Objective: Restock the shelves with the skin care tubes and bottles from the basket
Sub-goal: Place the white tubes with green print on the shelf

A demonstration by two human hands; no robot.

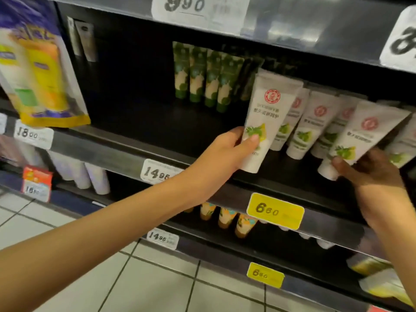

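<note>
My left hand grips the lower part of a white skin care tube with a red seal and a green leaf print, held cap-down over the dark middle shelf. Further right, my right hand holds a second white tube of the same kind, tilted, near its cap. Between them several matching white tubes stand in a leaning row on the shelf. Behind, green-and-cream tubes stand in a row. The basket is out of view.
A yellow twin-pack pouch sits at the left. The shelf edge carries price tags, among them a yellow 6.60 tag. Orange-patterned tubes and pale purple tubes stand on the shelf below. White floor tiles lie beneath.
</note>
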